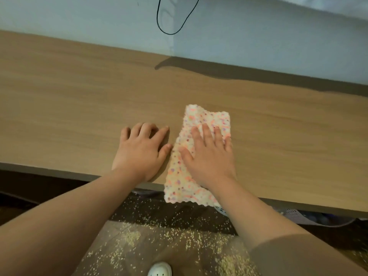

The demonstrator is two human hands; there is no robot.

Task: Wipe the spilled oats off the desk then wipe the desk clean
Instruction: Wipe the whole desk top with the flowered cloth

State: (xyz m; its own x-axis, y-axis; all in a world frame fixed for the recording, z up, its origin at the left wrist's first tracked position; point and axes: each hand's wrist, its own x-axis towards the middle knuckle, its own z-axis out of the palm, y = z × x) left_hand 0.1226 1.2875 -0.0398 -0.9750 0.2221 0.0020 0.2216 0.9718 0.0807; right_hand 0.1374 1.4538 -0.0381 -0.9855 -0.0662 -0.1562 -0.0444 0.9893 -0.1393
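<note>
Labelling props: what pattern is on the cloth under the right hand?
White cloth speckled pink, orange and purple, seen in the head view.

This looks like a room in a home. A wood-grain desk [79, 96] stands against a pale painted wall [258, 36], where a thin black cable [157, 18] hangs. Below the desk's near edge are a dark wood-look floor [151, 251] strewn with oats [131, 237], a perforated plastic basket [292, 213] and 1 white clog [159, 270].

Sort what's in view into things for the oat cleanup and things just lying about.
For the job: speckled cloth, under the flat right hand; desk, where the left hand rests; spilled oats, scattered below the desk edge.
Lying about: black cable; white shoe; white basket.
</note>
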